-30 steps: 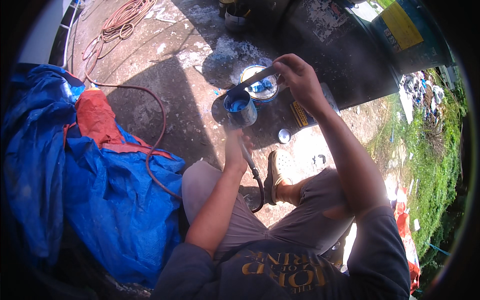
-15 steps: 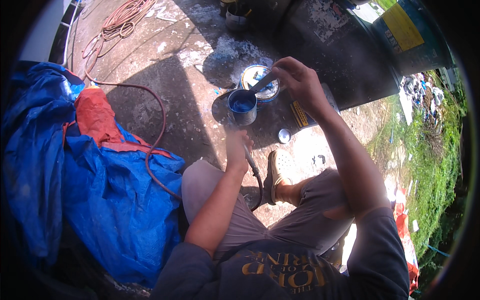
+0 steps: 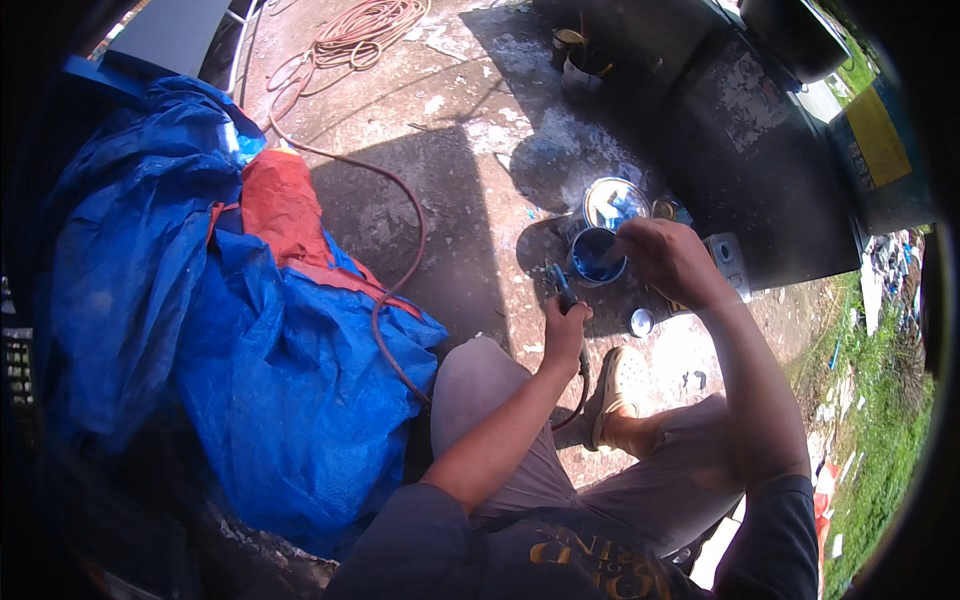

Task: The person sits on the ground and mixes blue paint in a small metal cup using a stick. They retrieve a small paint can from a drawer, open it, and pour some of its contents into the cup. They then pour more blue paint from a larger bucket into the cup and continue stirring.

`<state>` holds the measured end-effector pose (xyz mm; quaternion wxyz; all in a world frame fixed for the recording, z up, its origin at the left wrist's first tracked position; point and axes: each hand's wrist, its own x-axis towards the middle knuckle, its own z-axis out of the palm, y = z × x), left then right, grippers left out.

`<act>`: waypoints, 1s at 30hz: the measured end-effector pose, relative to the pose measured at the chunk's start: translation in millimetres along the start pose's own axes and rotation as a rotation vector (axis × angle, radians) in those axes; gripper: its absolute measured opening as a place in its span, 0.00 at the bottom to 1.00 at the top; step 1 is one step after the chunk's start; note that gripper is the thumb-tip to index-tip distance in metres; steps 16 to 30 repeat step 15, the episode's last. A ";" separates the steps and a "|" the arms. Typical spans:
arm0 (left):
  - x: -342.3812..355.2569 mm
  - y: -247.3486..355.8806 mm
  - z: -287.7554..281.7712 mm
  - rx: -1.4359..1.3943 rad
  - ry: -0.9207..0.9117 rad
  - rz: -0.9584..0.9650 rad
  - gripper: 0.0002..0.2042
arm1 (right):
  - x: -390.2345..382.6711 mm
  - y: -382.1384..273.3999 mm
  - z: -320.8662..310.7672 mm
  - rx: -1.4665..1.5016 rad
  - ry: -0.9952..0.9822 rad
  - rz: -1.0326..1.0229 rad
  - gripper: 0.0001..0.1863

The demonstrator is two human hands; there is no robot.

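My left hand (image 3: 567, 335) is closed round the grip of a spray gun (image 3: 562, 285), with an air hose running from its lower end. Right beside the gun's head is an open metal cup (image 3: 597, 255) with dark blue paint inside; whether the two are joined I cannot tell. Above the cup's right rim, my right hand (image 3: 670, 260) pinches a flat grey stirring stick (image 3: 618, 250), whose lower end reaches into the cup's mouth. Just behind the cup stands a paint can (image 3: 612, 203) with a paint-smeared white and blue top.
A small round lid (image 3: 641, 322) lies near my shoe (image 3: 625, 385). Blue tarpaulin (image 3: 290, 360) with a red part (image 3: 283, 200) is heaped at left. The reddish hose (image 3: 418, 225) crosses the ground to a coil (image 3: 370, 35). A dark panel (image 3: 740, 170) stands at right.
The view has swung left, so the scene sits further right. My right hand has come lower, with the stick deeper in the cup. The spray gun's head now shows beside the cup.
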<state>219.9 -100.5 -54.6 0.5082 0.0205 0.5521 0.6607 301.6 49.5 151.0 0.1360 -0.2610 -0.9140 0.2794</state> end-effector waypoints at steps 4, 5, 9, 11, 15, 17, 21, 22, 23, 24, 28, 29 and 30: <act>1.7 -7.0 -1.2 0.042 0.013 0.042 0.16 | 1.1 -8.5 5.3 -0.170 0.197 -0.016 0.03; 5.8 -7.0 -5.4 0.142 -0.022 0.052 0.13 | 2.1 -9.6 9.7 -0.096 0.190 -0.021 0.03; -3.0 -1.8 -4.9 0.173 0.012 -0.005 0.14 | 0.8 -15.3 9.9 0.045 -0.011 -0.028 0.04; -3.1 0.3 -3.4 0.206 0.021 -0.011 0.16 | 2.3 -13.4 0.4 -0.058 0.004 -0.033 0.03; 5.7 -6.6 -4.4 0.180 -0.012 -0.052 0.20 | 8.7 1.2 10.4 -0.126 0.161 -0.040 0.05; 5.7 -6.6 -4.4 0.180 -0.012 -0.052 0.20 | 8.7 1.2 10.4 -0.126 0.161 -0.040 0.05; 5.7 -6.6 -4.4 0.180 -0.012 -0.052 0.20 | 8.7 1.2 10.4 -0.126 0.161 -0.040 0.05; 5.7 -6.6 -4.4 0.180 -0.012 -0.052 0.20 | 8.7 1.2 10.4 -0.126 0.161 -0.040 0.05; 5.7 -6.6 -4.4 0.180 -0.012 -0.052 0.20 | 8.7 1.2 10.4 -0.126 0.161 -0.040 0.05; 5.7 -6.6 -4.4 0.180 -0.012 -0.052 0.20 | 8.7 1.2 10.4 -0.126 0.161 -0.040 0.05; 5.7 -6.6 -4.4 0.180 -0.012 -0.052 0.20 | 8.7 1.2 10.4 -0.126 0.161 -0.040 0.05; 5.7 -6.6 -4.4 0.180 -0.012 -0.052 0.20 | 8.7 1.2 10.4 -0.126 0.161 -0.040 0.05; 5.7 -6.6 -4.4 0.180 -0.012 -0.052 0.20 | 8.7 1.2 10.4 -0.126 0.161 -0.040 0.05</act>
